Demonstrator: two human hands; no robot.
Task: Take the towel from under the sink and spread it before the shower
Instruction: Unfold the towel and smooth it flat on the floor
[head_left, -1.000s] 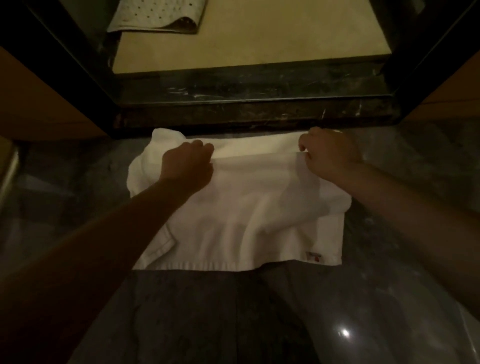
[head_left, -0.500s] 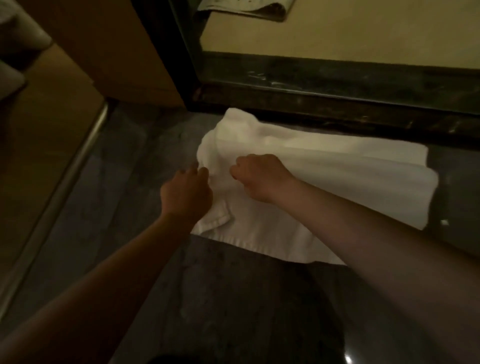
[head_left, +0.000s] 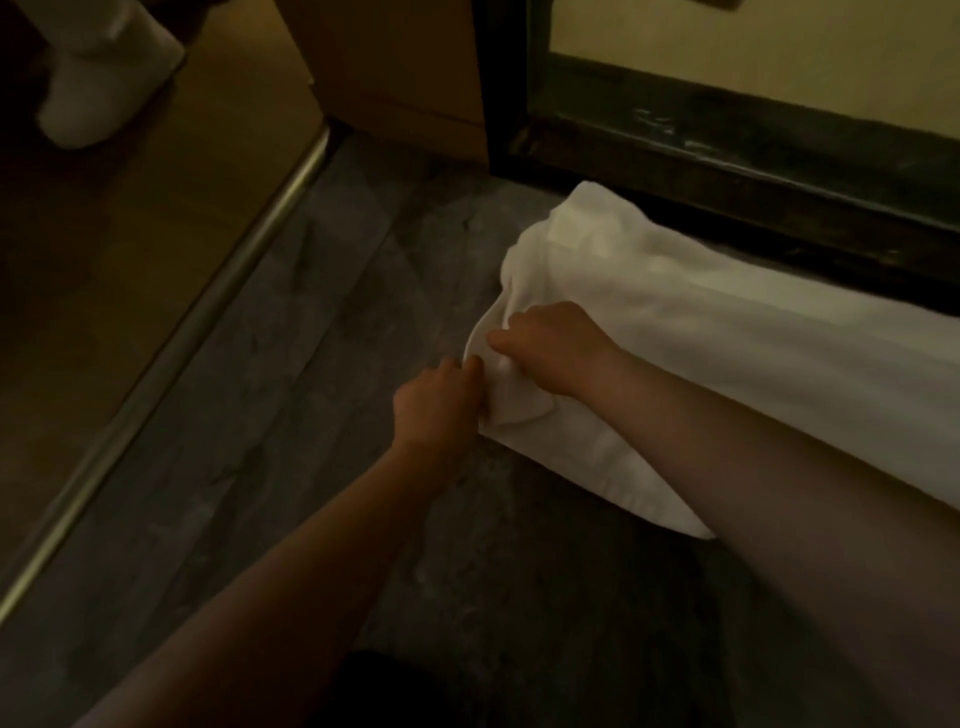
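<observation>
On the floor (head_left: 311, 364) the white towel (head_left: 727, 353) lies along the shower sill (head_left: 727, 171), L end bunched; left hand (head_left: 436, 400) pinches that edge, right hand (head_left: 556, 348) seems, in dim light, to grip the fold beside it. Pull apart low & even, then flatten outward.

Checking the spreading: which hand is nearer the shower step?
The right hand, gripping a fold atop the towel; the left hand pinches its edge, farther from the step.

On the grey stone floor (head_left: 291, 364), a white cloth towel (head_left: 701, 338) lies along the dark shower threshold (head_left: 727, 171); the left hand (head_left: 436, 405) and right hand (head_left: 556, 348) pinch its bunched left end.
</observation>
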